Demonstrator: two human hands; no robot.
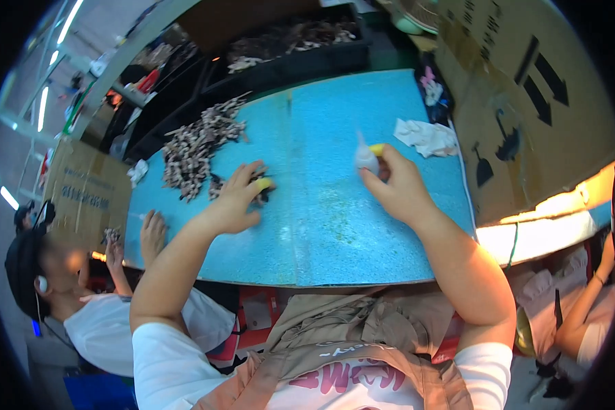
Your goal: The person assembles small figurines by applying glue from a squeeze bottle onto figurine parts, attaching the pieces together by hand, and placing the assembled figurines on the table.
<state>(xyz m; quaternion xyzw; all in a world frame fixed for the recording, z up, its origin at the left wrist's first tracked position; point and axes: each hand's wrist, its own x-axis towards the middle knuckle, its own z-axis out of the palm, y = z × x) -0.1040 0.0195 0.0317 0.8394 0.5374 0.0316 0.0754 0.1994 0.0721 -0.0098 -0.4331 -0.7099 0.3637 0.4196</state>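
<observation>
My right hand [398, 183] is closed around a small white squeeze bottle [367, 161] with a thin pointed nozzle, held nozzle up above the blue tabletop [321, 225]. A yellow finger cover shows on one of its fingers. My left hand [234, 201] is spread low over the table, with another yellow cover [262, 183] on a finger. Under and beside its fingers lie a few small dark-and-pale pieces [261, 197], partly hidden. Just beyond that hand is a loose heap of similar small pieces [198, 147], their exact kind too small to tell.
Black bins [287, 58] holding more pieces stand along the far edge. Crumpled white tissue [427, 137] lies at the far right, near a large cardboard box [526, 102]. To the left, a co-worker's hand [152, 236] rests on the table; another cardboard box [89, 184] stands beyond.
</observation>
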